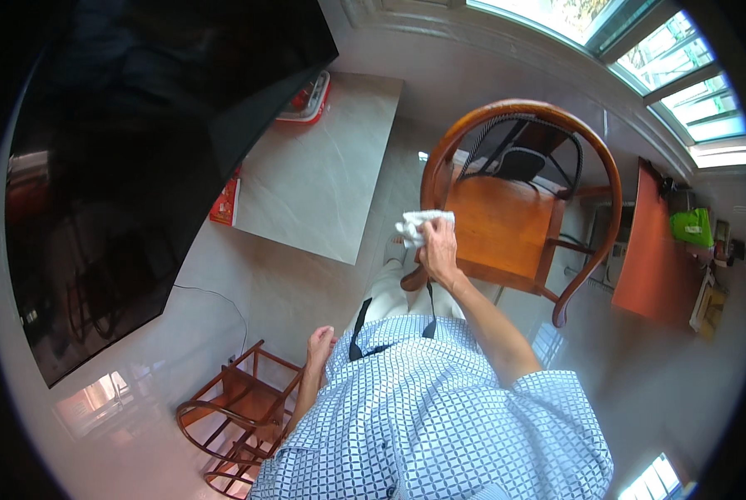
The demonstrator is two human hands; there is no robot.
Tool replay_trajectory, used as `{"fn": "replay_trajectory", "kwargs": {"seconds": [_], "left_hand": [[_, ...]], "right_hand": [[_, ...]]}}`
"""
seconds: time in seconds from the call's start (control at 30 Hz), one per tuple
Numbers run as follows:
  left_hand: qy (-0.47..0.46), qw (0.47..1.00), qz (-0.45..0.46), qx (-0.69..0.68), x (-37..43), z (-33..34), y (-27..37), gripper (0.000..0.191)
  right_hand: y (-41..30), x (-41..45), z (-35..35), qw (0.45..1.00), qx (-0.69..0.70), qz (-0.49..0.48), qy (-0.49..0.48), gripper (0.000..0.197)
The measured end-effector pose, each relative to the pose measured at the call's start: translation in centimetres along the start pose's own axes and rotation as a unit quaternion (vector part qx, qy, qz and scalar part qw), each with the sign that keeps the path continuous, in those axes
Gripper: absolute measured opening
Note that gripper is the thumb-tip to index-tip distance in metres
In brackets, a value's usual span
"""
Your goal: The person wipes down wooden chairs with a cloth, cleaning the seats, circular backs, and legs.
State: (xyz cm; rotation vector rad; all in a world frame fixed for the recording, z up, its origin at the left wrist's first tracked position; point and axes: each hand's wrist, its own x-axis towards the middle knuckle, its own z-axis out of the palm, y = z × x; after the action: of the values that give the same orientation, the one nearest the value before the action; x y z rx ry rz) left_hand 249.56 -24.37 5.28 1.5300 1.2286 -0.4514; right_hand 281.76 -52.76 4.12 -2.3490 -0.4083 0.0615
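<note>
My right hand (pixel 440 251) is closed around a folded white cloth (pixel 424 226), beside the curved arm of a wooden armchair (pixel 504 225). Whether the cloth touches the chair's rail I cannot tell. The chair has a rounded top rail and a flat orange-brown seat. My left hand (pixel 321 345) hangs low beside my hip, with its fingers curled; nothing shows in it.
A stone-topped cabinet (pixel 323 181) with a red-rimmed tray (pixel 313 100) stands under a large black television (pixel 135 169). Wooden chairs (pixel 254 400) are at lower left. A red-topped desk (pixel 654 250) bearing a green bag (pixel 691 227) is at right, below windows.
</note>
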Motion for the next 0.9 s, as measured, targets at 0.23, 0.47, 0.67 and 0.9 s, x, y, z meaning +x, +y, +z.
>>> {"fn": "replay_trajectory", "kwargs": {"seconds": [0.23, 0.47, 0.67, 0.9], "left_hand": [[-0.012, 0.999, -0.042, 0.023, -1.0, -0.3, -0.7, 0.039], [-0.032, 0.996, 0.004, 0.078, -1.9, 0.9, -0.8, 0.036], [-0.090, 0.972, 0.073, 0.206, 3.4, -4.7, -4.1, 0.035], [-0.037, 0.996, -0.007, 0.079, 6.2, -11.3, 3.5, 0.040]], "right_hand": [[2.9, -13.3, 1.7, 0.966, -0.012, -0.006, -0.260, 0.026], [2.2, -9.0, -1.0, 0.977, 0.021, 0.065, -0.201, 0.036], [-3.1, 2.2, -3.3, 0.997, -0.064, -0.003, 0.048, 0.037], [-0.7, 1.0, 4.6, 0.969, -0.227, -0.096, 0.013, 0.026]]}}
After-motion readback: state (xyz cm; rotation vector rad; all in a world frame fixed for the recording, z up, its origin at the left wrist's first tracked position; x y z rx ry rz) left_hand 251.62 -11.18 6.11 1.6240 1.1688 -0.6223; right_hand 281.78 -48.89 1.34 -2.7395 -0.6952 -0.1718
